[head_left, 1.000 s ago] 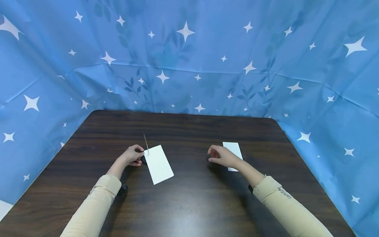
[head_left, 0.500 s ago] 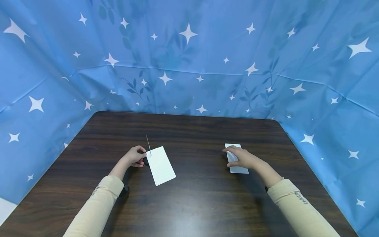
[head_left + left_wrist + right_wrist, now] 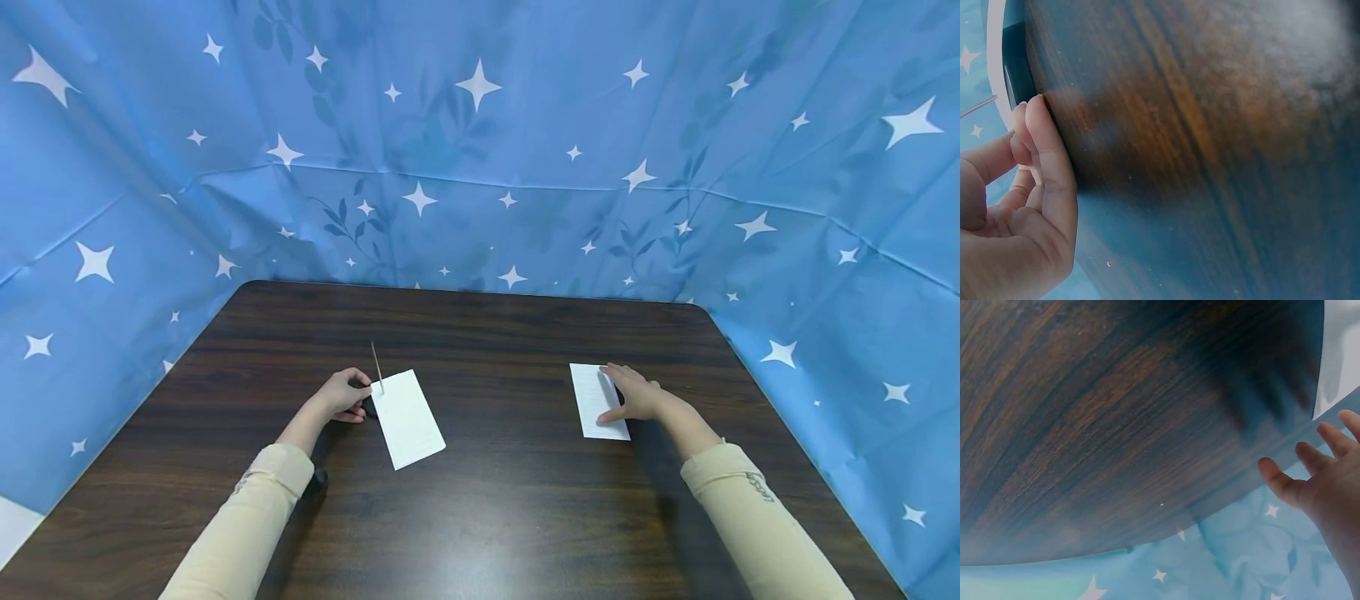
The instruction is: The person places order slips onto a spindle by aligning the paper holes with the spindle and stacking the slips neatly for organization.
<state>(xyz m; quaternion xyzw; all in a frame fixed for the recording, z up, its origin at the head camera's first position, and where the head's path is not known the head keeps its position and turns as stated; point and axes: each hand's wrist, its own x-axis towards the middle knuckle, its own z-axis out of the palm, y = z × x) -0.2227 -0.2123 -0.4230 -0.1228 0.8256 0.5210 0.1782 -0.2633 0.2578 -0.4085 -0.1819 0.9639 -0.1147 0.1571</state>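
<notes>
In the head view my left hand (image 3: 345, 397) is at the upper left edge of a white pad (image 3: 408, 421), gripping it there with bent fingers. A thin brown stick (image 3: 377, 367) stands up at that corner. Beside the fingertips a small dark part (image 3: 369, 407) peeks out from under the pad. The left wrist view has the fingertips against a dark block (image 3: 1018, 65) below a white edge. To the right, a white sheet (image 3: 590, 406) with faint printed lines lies on the table. My right hand (image 3: 633, 393), fingers spread, is over its right edge; contact cannot be told.
Both lie on a dark wood-grain table (image 3: 495, 500) with rounded far corners. Behind it hangs a blue cloth (image 3: 480, 142) printed with white stars.
My right hand has moved to the right, from beside the sheet across it to its right edge, and its fingers have spread. The left hand stays at the pad.
</notes>
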